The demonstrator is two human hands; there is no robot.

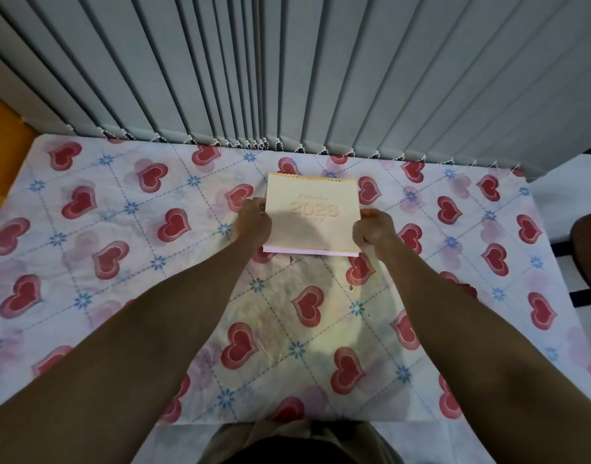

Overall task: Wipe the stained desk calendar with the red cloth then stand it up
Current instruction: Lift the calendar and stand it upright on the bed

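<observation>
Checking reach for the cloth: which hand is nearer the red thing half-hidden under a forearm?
Right. The right hand grips the calendar above that red thing; the left hand is across the calendar.

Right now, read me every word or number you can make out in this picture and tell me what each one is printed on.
"Calendar": faint script on the cover of the desk calendar, above the year.
"2026": large pale digits across the middle of the same cover; the last digit is soft, so I am less sure of it.
A small line under the year is too blurred to read.
The heart-patterned tablecloth and the blinds carry no text.
</observation>
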